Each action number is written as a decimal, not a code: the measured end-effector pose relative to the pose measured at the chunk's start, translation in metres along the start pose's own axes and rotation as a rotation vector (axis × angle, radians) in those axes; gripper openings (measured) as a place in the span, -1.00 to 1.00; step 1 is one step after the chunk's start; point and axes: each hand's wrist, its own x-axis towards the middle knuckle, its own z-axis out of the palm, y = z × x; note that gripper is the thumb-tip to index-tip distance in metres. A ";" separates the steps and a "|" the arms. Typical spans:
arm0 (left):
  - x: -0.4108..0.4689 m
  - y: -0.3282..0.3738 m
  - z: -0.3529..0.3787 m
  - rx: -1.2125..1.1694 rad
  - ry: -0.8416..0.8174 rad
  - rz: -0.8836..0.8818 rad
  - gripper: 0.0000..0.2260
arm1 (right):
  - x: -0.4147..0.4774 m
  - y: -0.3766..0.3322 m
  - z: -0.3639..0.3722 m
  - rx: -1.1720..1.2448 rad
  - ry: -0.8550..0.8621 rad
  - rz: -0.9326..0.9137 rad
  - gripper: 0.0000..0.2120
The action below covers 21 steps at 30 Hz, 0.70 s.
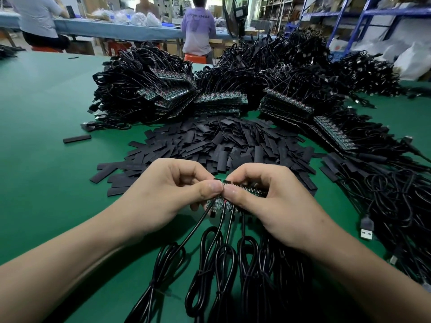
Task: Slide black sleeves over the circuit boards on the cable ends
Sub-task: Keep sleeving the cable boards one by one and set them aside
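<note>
Tabletop (pixel 46 136), left hand (pixel 168 194), right hand (pixel 268 201) pinching boards (pixel 254 191)

- The table (pixel 46 136) was plain green.
- The sleeves (pixel 210 141) were matt black.
- The cables (pixel 221 264) were glossy black.
- The boards (pixel 220 100) were dark green with red specks along one edge.
- A stool (pixel 195 58) was orange.
- The shelving (pixel 384 12) was blue.

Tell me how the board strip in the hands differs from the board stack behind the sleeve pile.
The held strip is single and pinched by the left hand and right hand; the stack lies on the table, many strips deep. The held strip's cables trail toward the person; the stack's heap up behind it. Both carry black cables.
</note>
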 end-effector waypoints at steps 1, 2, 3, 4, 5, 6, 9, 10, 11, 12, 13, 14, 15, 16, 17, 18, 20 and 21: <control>0.000 0.000 -0.001 -0.023 -0.008 -0.002 -0.88 | 0.001 0.000 -0.001 0.015 -0.009 -0.001 -0.93; 0.001 -0.001 -0.001 -0.046 -0.018 -0.007 -0.89 | 0.002 -0.001 -0.001 0.033 -0.017 0.000 -0.93; 0.001 -0.001 -0.001 -0.070 -0.030 -0.013 -0.89 | 0.003 -0.001 -0.002 0.058 -0.029 0.000 -0.93; 0.002 -0.001 -0.001 -0.104 -0.044 -0.019 -0.89 | 0.003 -0.001 -0.003 0.093 -0.044 0.001 -0.93; 0.002 -0.001 -0.001 -0.152 -0.057 -0.022 -0.89 | 0.003 -0.002 -0.003 0.137 -0.063 0.004 -0.93; 0.003 0.001 0.000 -0.205 -0.065 -0.025 -0.89 | 0.003 -0.002 -0.004 0.174 -0.080 0.011 -0.94; 0.005 0.005 -0.004 -0.255 -0.006 0.005 -0.88 | 0.002 -0.003 -0.003 0.127 -0.072 0.044 -0.93; 0.005 0.006 -0.006 -0.228 0.046 0.028 -0.88 | 0.001 -0.003 -0.002 0.065 -0.054 0.049 -0.92; 0.006 0.006 -0.007 -0.188 0.100 0.058 -0.87 | 0.000 -0.002 -0.001 -0.016 -0.029 0.033 -0.92; 0.005 0.006 -0.009 -0.152 0.146 0.089 -0.86 | -0.001 -0.003 0.001 -0.103 -0.003 -0.002 -0.89; 0.005 0.005 -0.009 -0.127 0.179 0.115 -0.86 | -0.002 -0.005 0.003 -0.175 0.020 -0.041 -0.85; 0.005 0.004 -0.009 -0.109 0.198 0.134 -0.87 | -0.002 -0.006 0.005 -0.213 0.037 -0.073 -0.79; 0.005 0.003 -0.008 -0.090 0.206 0.148 -0.87 | -0.002 -0.007 0.006 -0.219 0.048 -0.093 -0.76; 0.006 0.001 -0.007 -0.069 0.201 0.159 -0.87 | -0.002 -0.008 0.007 -0.198 0.054 -0.102 -0.76; 0.006 0.000 -0.006 -0.043 0.186 0.172 -0.87 | -0.001 -0.008 0.007 -0.156 0.051 -0.097 -0.79; 0.007 -0.001 -0.005 -0.012 0.165 0.185 -0.85 | 0.000 -0.007 0.006 -0.100 0.034 -0.084 -0.84; 0.008 -0.001 -0.005 0.038 0.142 0.207 -0.86 | 0.001 -0.007 0.004 0.004 -0.002 -0.067 -0.85; 0.009 -0.002 -0.006 0.065 0.147 0.221 -0.86 | 0.001 -0.008 0.002 0.056 -0.014 -0.069 -0.84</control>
